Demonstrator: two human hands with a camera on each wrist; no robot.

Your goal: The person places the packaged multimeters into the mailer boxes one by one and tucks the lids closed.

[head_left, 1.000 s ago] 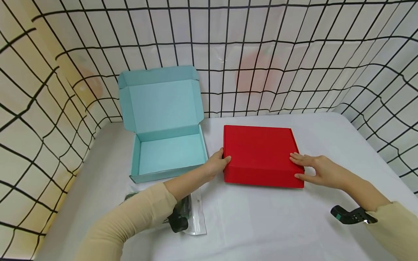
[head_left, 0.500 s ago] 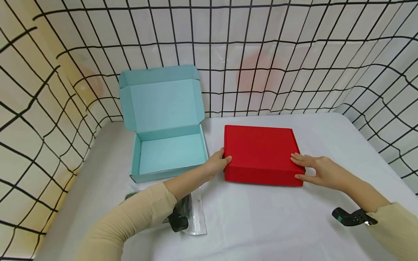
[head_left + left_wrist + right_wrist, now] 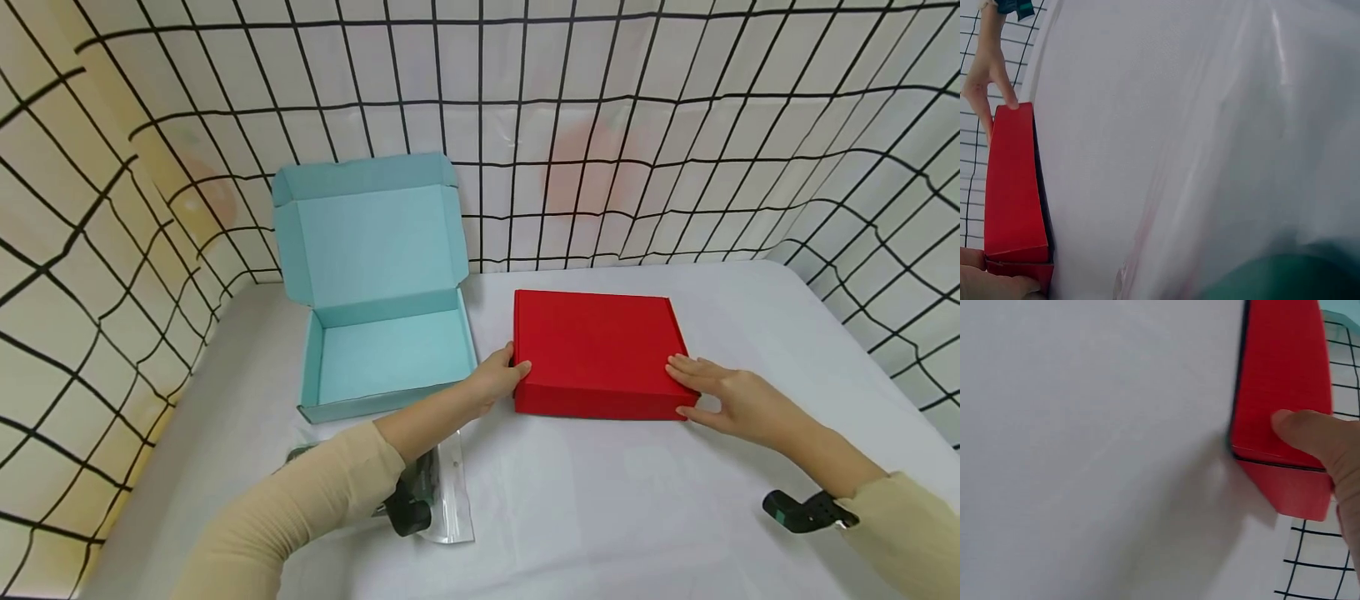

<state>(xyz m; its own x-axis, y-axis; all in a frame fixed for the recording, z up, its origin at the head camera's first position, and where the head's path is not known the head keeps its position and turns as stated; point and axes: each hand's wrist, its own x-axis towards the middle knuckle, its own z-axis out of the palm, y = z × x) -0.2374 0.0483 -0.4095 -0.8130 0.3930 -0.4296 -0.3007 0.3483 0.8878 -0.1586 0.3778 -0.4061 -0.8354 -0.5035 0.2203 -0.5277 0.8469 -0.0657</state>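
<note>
A closed red cardboard box (image 3: 596, 342) lies on the table, its front face toward me. At its left side, my left hand (image 3: 495, 379) grips the front left corner, with the thumb over the edge. My right hand (image 3: 738, 400) rests at the front right corner, fingers fairly straight along the top and right edge. In the right wrist view, the right thumb (image 3: 1310, 431) presses the front face. The left wrist view shows a dark gap along the bottom of the front panel (image 3: 1016, 187). Some of the left fingers are hidden behind the box.
An open light blue box (image 3: 390, 350) stands left of the red one, its lid raised against black grid netting (image 3: 592, 100). A clear plastic bag (image 3: 450, 500) with dark contents lies partly under the left forearm. White cloth (image 3: 585, 500) covers the table.
The red box's front panel has moved inward and looks shorter, its bottom right corner shifting back and left. My right hand has followed slightly; the left hand stays in place.
</note>
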